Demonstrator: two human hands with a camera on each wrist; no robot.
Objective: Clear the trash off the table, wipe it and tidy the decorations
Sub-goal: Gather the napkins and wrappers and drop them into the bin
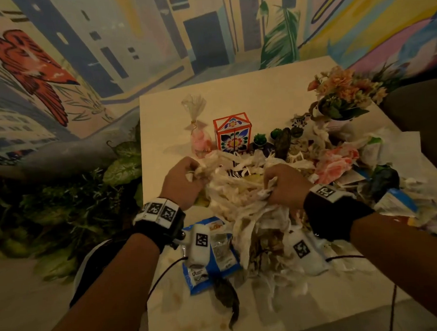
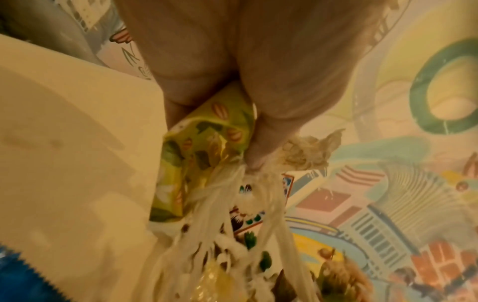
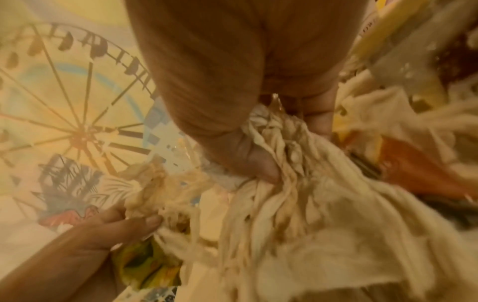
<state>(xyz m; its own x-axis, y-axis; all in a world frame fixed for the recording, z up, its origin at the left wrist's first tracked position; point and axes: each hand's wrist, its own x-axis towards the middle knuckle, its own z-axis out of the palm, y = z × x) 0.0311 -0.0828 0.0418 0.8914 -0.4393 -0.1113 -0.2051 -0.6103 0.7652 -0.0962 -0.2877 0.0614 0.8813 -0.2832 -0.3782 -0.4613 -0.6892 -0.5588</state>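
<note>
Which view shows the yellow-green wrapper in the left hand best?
The left wrist view: the wrapper fills mid-frame, its print clear, pinched in the left hand with paper shreds. The right wrist view shows a blurred corner. The head view shows only a yellow sliver below the hand.

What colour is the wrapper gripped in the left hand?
Yellow-green wrapper printed with nuts, gripped by the left hand; left wrist view shows it best.

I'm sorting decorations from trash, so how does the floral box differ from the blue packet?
The floral box stands upright at the back of the table, clear of the shredded paper; the blue packet lies flat at the front, partly under it. The box is orange-edged white, the packet blue. Neither is held.
</note>
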